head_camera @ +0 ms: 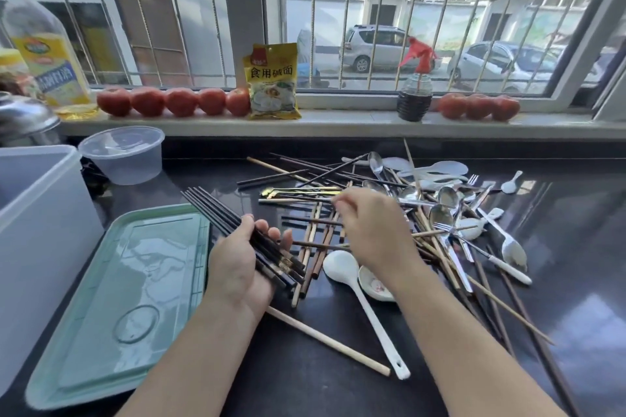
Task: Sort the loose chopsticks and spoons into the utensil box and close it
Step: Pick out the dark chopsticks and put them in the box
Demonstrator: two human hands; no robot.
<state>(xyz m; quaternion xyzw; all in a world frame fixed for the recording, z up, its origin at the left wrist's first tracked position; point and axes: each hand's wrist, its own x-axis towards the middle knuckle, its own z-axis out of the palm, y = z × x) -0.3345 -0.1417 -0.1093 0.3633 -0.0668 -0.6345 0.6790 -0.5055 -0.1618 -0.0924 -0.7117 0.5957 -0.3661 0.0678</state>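
Note:
My left hand grips a bundle of dark chopsticks that points up and to the left over the black counter. My right hand reaches into the loose pile of chopsticks, its fingertips pinching a thin stick near the pile's middle. Metal spoons and forks lie tangled on the right of the pile. A white ladle-like spoon and a small ceramic spoon lie under my right wrist. The pale utensil box stands at the left edge, with its green lid flat beside it.
A clear round plastic tub sits behind the lid. On the windowsill stand tomatoes, a yellow packet, a dark sauce bottle and an oil bottle. A long pale chopstick lies near the counter's front.

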